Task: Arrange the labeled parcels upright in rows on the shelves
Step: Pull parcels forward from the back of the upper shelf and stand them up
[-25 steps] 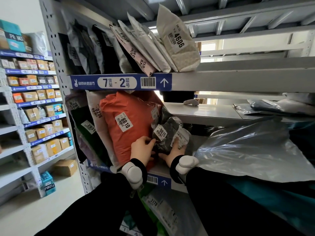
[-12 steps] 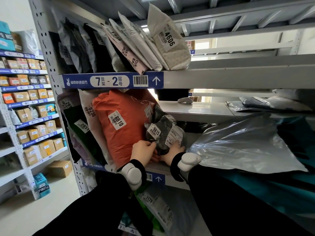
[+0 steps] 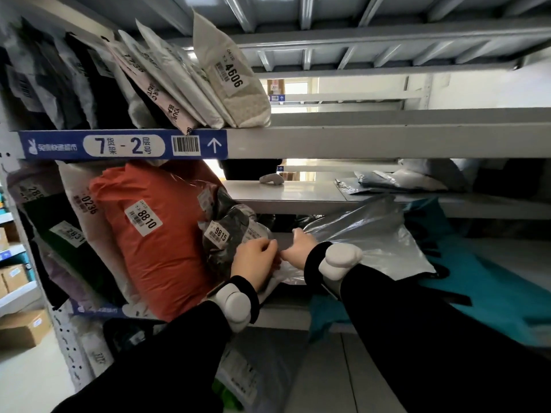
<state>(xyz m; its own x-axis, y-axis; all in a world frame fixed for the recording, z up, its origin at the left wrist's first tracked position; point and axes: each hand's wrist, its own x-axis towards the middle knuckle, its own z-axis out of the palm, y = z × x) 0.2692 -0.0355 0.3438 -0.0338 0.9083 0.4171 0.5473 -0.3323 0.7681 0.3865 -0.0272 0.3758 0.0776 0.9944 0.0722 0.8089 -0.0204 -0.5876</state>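
On the middle shelf (image 3: 286,318) a row of parcels stands upright at the left: an orange bag labeled 8810 (image 3: 155,234), a white one labeled 0236 (image 3: 80,210), a dark one labeled 2831 (image 3: 62,242). A small dark grey bag labeled 9815 (image 3: 226,231) leans against the orange bag. My left hand (image 3: 255,257) is curled on the lower right of that grey bag. My right hand (image 3: 298,245) touches the left edge of a large silver-grey bag (image 3: 369,242) lying flat beside it; its grip is hidden.
The shelf above (image 3: 357,141), tagged 7-2, holds a leaning row of bags ending with a white one labeled 4606 (image 3: 232,81). Teal bags (image 3: 483,290) lie flat at the right. More parcels sit on the shelf below (image 3: 238,380). Another rack with boxes (image 3: 15,278) stands left.
My view has shifted right and closer. My right hand moved off the grey 9815 bag to the edge of the silver-grey bag. My left hand moved right onto the 9815 bag.
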